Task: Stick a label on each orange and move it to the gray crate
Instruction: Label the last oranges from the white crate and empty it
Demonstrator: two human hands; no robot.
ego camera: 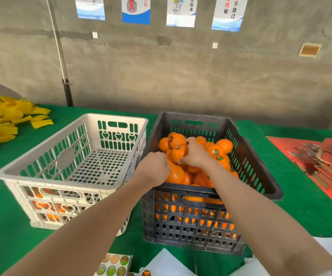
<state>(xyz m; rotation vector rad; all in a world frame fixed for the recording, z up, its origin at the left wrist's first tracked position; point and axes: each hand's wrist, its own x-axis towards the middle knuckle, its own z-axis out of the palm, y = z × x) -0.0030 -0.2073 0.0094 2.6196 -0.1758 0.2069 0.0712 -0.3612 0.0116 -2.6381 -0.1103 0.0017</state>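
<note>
The gray crate (258, 170) stands right of centre on the green table, heaped with oranges (223, 145); several carry round labels. Both my hands are inside it, on top of the heap. My left hand (156, 168) has its back to the camera, its fingers curled against the left side of a large orange (176, 175) near the crate's front. My right hand (196, 156) lies further in, fingers and thumb curled over an orange that the palm mostly hides. A sheet of round labels (114, 264) lies at the table's near edge.
A white crate (47, 182) stands left of the gray one, touching it; a few oranges show through its near wall. Yellow pieces (5, 118) are piled far left, red flat cartons (324, 158) far right, and white paper (171, 264) lies at the front.
</note>
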